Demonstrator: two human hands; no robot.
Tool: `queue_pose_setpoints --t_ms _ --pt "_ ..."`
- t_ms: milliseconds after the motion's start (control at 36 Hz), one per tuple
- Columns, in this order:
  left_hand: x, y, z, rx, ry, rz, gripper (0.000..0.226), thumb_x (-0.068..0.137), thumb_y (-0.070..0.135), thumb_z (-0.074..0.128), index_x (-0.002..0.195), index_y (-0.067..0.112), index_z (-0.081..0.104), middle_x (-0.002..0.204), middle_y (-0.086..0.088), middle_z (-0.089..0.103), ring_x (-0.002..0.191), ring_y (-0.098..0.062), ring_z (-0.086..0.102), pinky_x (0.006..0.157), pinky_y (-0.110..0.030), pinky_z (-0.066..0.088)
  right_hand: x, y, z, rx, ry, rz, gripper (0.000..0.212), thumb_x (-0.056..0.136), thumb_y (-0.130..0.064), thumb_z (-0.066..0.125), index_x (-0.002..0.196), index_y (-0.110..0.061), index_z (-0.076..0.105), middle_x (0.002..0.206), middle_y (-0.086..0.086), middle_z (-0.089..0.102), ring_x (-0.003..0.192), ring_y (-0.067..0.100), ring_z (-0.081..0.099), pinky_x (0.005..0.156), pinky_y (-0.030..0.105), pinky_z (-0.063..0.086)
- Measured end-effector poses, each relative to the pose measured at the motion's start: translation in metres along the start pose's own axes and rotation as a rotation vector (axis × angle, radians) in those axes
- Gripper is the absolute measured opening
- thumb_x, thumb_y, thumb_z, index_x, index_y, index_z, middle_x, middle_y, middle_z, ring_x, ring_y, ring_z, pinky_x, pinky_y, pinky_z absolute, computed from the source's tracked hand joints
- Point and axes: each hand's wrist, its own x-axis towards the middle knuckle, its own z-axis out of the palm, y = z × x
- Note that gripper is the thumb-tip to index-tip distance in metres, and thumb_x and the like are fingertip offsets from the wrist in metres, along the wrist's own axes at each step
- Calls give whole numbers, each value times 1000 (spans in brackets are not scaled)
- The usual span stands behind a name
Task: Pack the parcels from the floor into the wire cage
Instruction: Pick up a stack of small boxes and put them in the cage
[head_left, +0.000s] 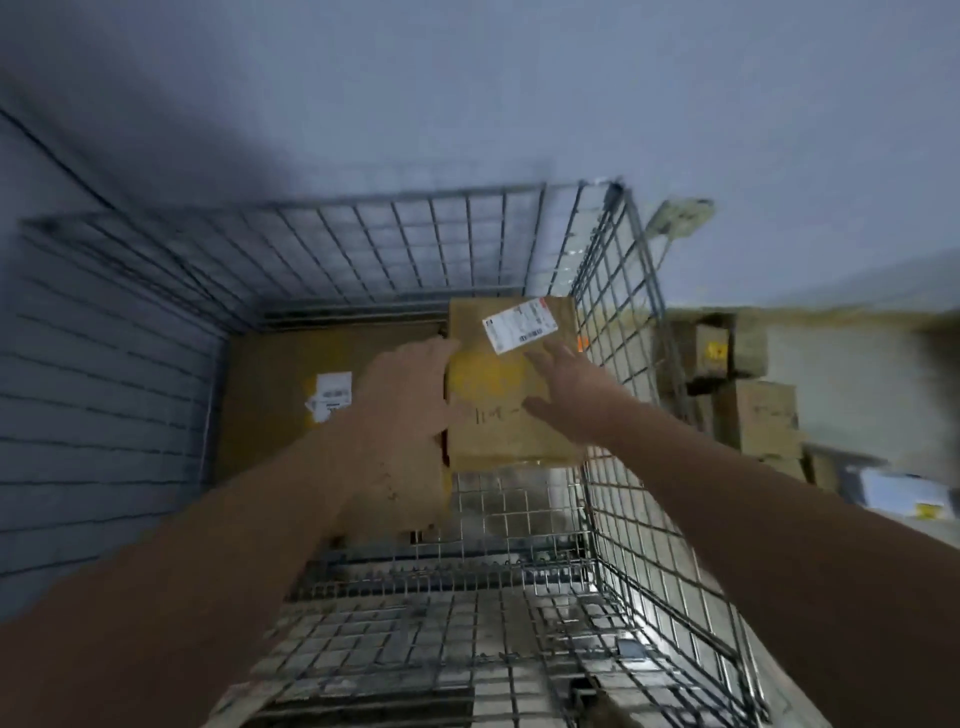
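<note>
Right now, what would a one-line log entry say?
placing | cardboard parcel in wire cage, far right corner | left hand on its left edge | right hand open on top
</note>
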Motion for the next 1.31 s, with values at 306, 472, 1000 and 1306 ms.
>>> queue_pose_setpoints --t_ms 306,472,1000,1306 --pt "-112 116 -298 326 242 369 89 92 70 49 163 24 19 168 0 24 151 -23 29 122 -42 25 -210 -38 -259 -32 452 2 77 99 -51 55 161 -21 21 162 6 32 145 27 35 113 41 35" --pt "-190 230 -377 313 391 574 84 93 67 49 162 27 22 166 1 31 148 -24 34 120 -42 30 -369 2 -329 -108 613 185 79 99 -54 52 162 -23 15 166 1 25 148 26 29 116 43 32" --pt "-343 581 -288 309 412 872 78 91 55 56 160 29 28 163 2 36 145 -25 38 115 -42 32 -721 171 -295 -70 703 521 79 96 -56 51 161 -24 20 166 2 25 152 24 25 121 48 25" --pt "-302 691 -229 327 334 887 78 90 57 55 159 28 30 162 3 37 144 -24 39 115 -42 35 -735 295 -276 -27 628 509 78 99 -55 54 162 -26 17 166 -1 25 150 22 27 118 39 27"
